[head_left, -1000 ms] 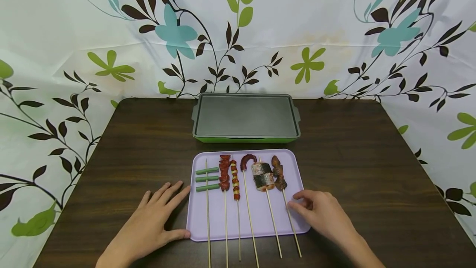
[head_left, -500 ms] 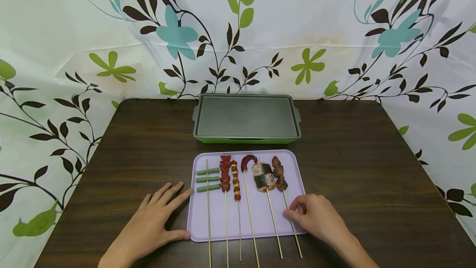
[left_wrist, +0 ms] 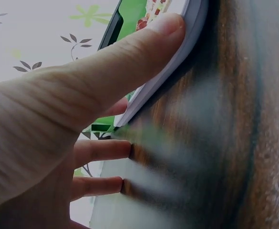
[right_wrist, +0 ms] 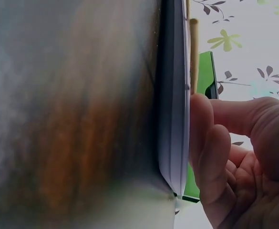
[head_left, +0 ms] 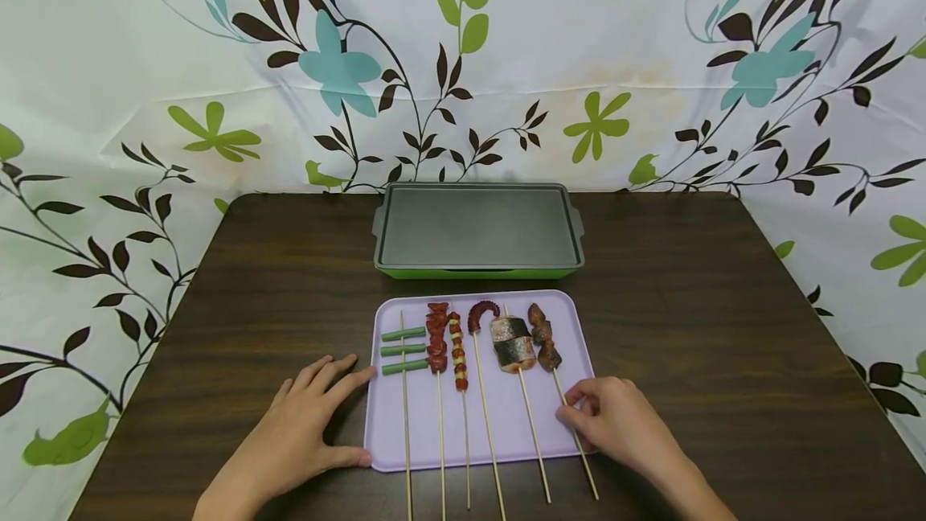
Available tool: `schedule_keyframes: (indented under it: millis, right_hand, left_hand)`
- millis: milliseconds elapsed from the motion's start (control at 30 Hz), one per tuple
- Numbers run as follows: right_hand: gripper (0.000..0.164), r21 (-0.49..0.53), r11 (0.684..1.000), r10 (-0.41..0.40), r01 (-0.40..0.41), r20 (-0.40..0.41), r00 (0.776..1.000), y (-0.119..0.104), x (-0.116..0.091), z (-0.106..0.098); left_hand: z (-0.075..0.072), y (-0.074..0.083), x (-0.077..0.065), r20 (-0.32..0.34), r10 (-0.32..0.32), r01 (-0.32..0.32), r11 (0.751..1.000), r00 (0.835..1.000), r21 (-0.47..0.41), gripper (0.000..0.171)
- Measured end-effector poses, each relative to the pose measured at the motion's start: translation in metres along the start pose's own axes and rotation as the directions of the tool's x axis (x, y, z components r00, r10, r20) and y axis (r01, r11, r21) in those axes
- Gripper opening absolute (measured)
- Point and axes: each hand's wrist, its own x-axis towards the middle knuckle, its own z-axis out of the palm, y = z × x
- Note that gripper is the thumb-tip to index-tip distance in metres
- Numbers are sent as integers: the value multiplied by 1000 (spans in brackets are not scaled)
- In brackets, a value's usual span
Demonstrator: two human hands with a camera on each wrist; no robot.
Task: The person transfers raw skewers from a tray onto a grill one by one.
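A lilac tray bears several skewers side by side. At its right, my right hand pinches the stick of the brown meat skewer between thumb and fingers; the right wrist view shows the stick running up from the fingertips. To its left lie a fish skewer and a tentacle skewer. My left hand lies at the tray's left edge, fingers spread. In the left wrist view its thumb rests against the tray rim.
Green stalks, red meat pieces and a thin red-and-yellow skewer fill the tray's left half. Several stick ends overhang its front edge. Behind stands a green grill with a grey plate, before a leaf-patterned cloth.
My right hand has moved in over the tray's right side and taken the meat skewer's stick. The stick's near end has swung slightly right. My left hand has stayed at the tray edge.
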Motion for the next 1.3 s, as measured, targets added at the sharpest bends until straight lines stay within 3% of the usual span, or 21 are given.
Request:
schedule_keyframes:
  millis: [433,767,1033,1300]
  right_hand:
    - [9,91,995,-38,34,43,998,2,-4,-5]
    - [13,176,984,36,-41,33,999,-6,-8,-25]
    - [13,168,985,-22,28,-42,999,-10,-6,-42]
    - [16,185,983,14,6,-106,994,-7,13,-58]
  left_hand:
    - [1,-1,0,12,-2,2,999,1000,-37,97]
    - [0,-1,2,18,-1,2,999,1000,-46,96]
    - [0,-1,2,19,-7,7,999,1000,-51,98]
    - [1,-1,2,16,-3,4,999,1000,-50,97]
